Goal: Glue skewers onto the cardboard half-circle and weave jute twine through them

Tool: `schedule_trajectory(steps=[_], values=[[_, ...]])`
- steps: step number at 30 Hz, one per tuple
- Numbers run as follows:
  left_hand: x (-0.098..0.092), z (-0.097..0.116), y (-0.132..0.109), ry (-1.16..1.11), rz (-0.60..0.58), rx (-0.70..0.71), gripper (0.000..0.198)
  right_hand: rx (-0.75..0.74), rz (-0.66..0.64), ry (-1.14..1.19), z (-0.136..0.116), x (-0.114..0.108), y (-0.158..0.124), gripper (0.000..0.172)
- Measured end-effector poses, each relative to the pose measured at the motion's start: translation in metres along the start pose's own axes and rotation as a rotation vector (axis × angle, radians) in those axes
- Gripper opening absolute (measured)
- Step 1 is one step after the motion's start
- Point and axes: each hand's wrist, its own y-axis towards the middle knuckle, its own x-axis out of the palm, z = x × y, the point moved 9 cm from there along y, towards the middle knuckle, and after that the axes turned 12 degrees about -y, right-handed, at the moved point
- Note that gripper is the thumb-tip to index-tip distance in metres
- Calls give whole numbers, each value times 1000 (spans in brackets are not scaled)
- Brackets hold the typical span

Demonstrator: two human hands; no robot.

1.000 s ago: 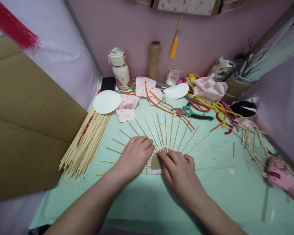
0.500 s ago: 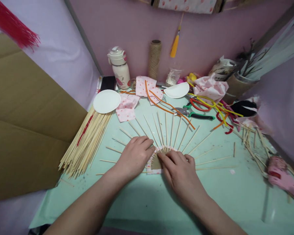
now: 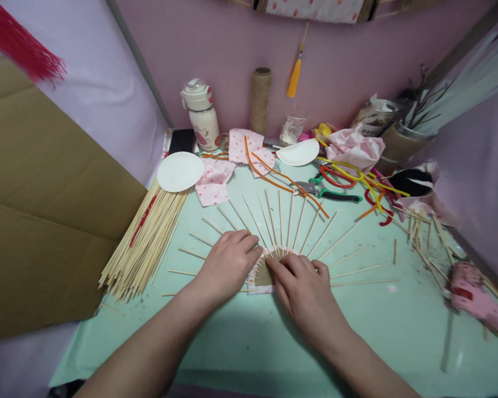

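Two bare hands work over a pale green table point(image 3: 249, 345). Between them lies the card point(image 3: 264, 275), a small brown half-round piece edged in pink dotted cloth, with thin wooden sticks point(image 3: 291, 221) spreading from it like rays, out beyond and to both sides of the hands.

The left hand point(image 3: 231, 264) rests palm down over the card's left side, fingers bent and together; whether it grips a stick cannot be told. The right hand point(image 3: 302, 281) lies over the card's right side, index finger reaching onto the brown surface near the inner stick ends, the other fingers curled; whether it pinches anything cannot be told.

Left of the left hand is a thick bundle point(image 3: 149, 237) of similar sticks, a white disc point(image 3: 180, 171) across its far end; farther left leans a large cardboard sheet point(image 3: 45, 199). Well beyond the left hand stands a white bottle point(image 3: 203, 121) with a pink picture, a round red mark and small lettering too blurred to read. To its right is a cone of brown twine point(image 3: 260, 102).

Beyond the right hand lie orange strips point(image 3: 265, 178), a green-and-black cutter point(image 3: 338, 196) and a white half-disc point(image 3: 297, 152). Farther back and to the right, a can point(image 3: 373, 117) bears print that is too unclear to read. Well to the right of the right hand lie loose sticks point(image 3: 429, 240) and a pink tool point(image 3: 475, 301) with a red patch
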Motion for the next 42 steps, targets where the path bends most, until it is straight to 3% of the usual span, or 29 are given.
schedule_trajectory(steps=[42], values=[[1, -1, 1, -3, -33, -22, 19, 2, -38, -14, 0, 1, 1, 27]])
